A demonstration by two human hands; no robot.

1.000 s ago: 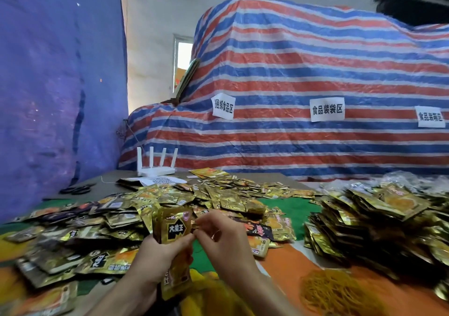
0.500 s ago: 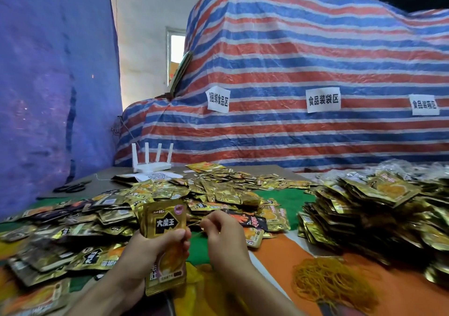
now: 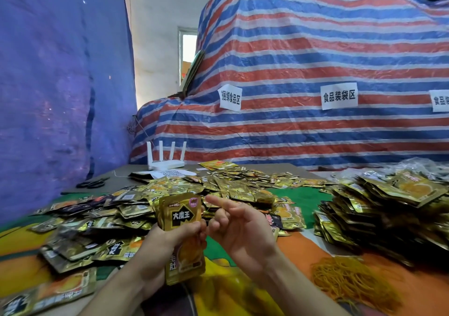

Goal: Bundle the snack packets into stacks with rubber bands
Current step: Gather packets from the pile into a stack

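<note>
Snack packets (image 3: 180,216) — a small gold stack — stand upright in the left hand (image 3: 158,247), which grips them tight around the middle so they stay lined up and do not slide apart. The right hand (image 3: 240,230) hovers just beside the stack with loose fingers, holding nothing I can see — a thin band would be too small to tell. The rubber bands (image 3: 349,279) lie heaped near the right arm, easy to reach. Loose packets (image 3: 102,221) cover the table (image 3: 303,250).
</note>
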